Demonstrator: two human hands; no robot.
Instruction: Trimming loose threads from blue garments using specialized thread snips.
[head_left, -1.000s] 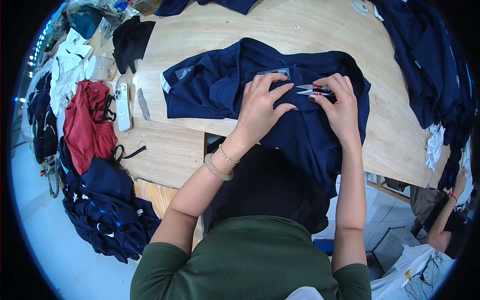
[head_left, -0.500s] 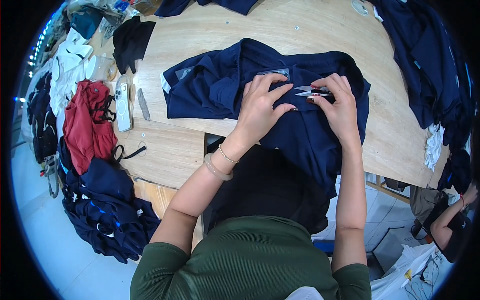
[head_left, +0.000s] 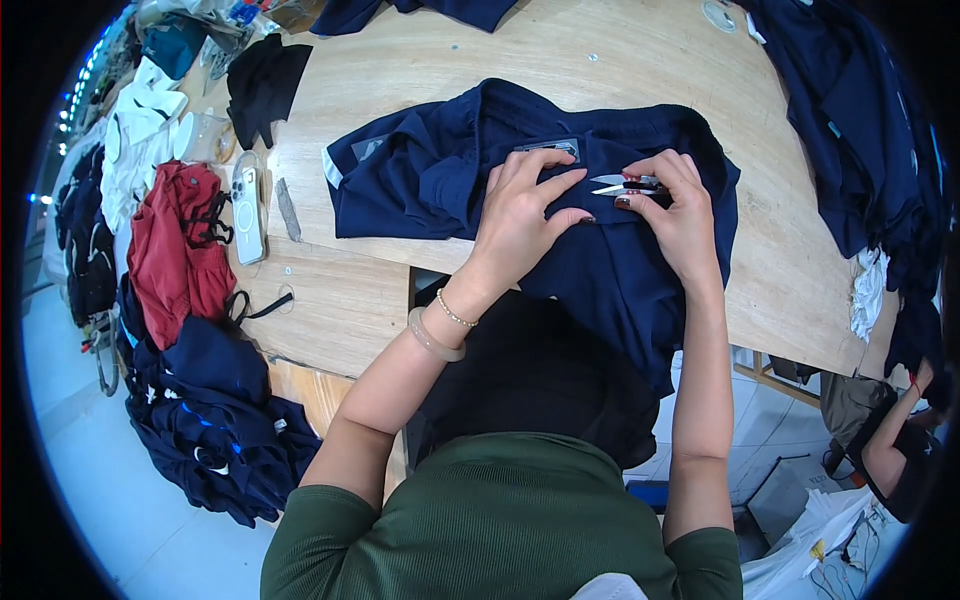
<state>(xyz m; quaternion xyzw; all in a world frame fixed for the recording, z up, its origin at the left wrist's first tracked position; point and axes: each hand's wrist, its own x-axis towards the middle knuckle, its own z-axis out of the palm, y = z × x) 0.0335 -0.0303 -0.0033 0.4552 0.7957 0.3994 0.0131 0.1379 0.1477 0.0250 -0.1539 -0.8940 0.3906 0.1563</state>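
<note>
A navy garment with a gathered elastic waistband (head_left: pixel 640 118), seemingly trousers or shorts, lies bunched on the wooden table in front of me. My left hand (head_left: pixel 522 205) rests on its cloth, thumb and index finger stretched apart, pressing the fabric beside a small clear label piece (head_left: pixel 566 147). In my right hand (head_left: pixel 680 205) is a pair of thread snips (head_left: pixel 610 187), pinched between thumb and fingers. Their parted blades point left over the cloth, toward the gap between my left thumb and index finger. Whether a thread lies between the blades is too small to tell.
To the left lie a phone (head_left: pixel 247 215), a red garment (head_left: pixel 180 250) and a pile of navy clothing (head_left: pixel 220 430). More navy garments (head_left: pixel 850 120) cover the table's right side. A co-worker's arm (head_left: pixel 895 425) shows at the far right, beyond the table edge.
My hands and the garment stay nearly in place; the snips have shifted very slightly. At the far right, the co-worker's hand has moved a little to the left and up.
</note>
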